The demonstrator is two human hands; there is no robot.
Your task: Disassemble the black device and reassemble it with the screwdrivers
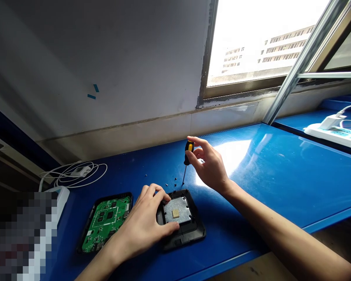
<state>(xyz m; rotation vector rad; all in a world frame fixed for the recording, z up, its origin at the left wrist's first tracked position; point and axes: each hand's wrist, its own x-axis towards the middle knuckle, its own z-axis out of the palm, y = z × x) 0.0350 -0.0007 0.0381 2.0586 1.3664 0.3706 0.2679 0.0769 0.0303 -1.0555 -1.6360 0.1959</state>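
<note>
The right hand (pixel 210 166) is mostly closed, fingers and thumb pinching the screwdriver (pixel 187 157) by its handle, tip down by the small screws (pixel 175 179) on the blue tabletop (pixel 283 175). The left hand (pixel 146 214) is half open, thumb and fingers spanning the black cover (pixel 195 234) around its metal plate (pixel 185 207), just right of the green circuit board (pixel 115 214).

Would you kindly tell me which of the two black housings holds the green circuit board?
The left housing in the picture holds the green board; the other housing, under the left hand, carries a silver plate with a tan pad.
</note>
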